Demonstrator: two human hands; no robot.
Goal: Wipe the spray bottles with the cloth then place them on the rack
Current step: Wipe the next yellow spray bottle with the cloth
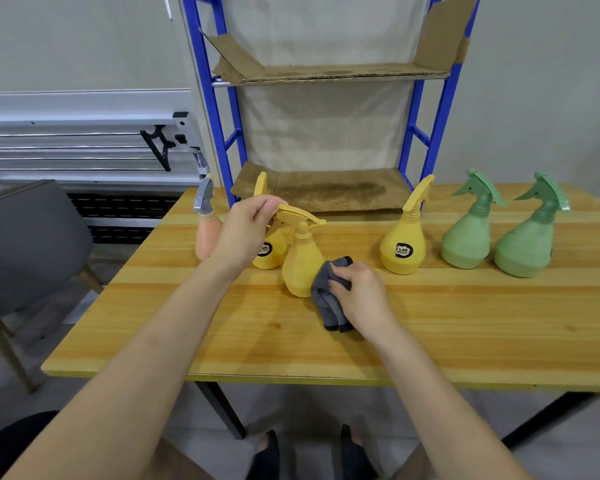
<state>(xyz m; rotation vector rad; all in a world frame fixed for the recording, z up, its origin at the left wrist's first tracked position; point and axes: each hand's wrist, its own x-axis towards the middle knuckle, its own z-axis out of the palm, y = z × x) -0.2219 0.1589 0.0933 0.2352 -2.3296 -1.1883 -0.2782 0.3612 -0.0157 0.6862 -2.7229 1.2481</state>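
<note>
A yellow spray bottle (300, 261) stands on the wooden table (430, 327) in front of me. My left hand (246, 230) pinches its trigger head from the left. My right hand (359, 299) grips a grey cloth (328, 301) and holds it against the bottle's lower right side. Behind it is a second yellow bottle (269, 251), partly hidden by my left hand. A third yellow bottle (404, 240) stands to the right. Two green bottles (468, 237) (527, 244) are at the far right. A peach bottle (207, 230) with a grey head is at the left edge.
A blue-framed rack (440, 109) stands behind the table, its two visible shelves lined with brown cardboard (326, 192). A grey chair (25, 244) is at the left of the table. My feet show under the table's near edge.
</note>
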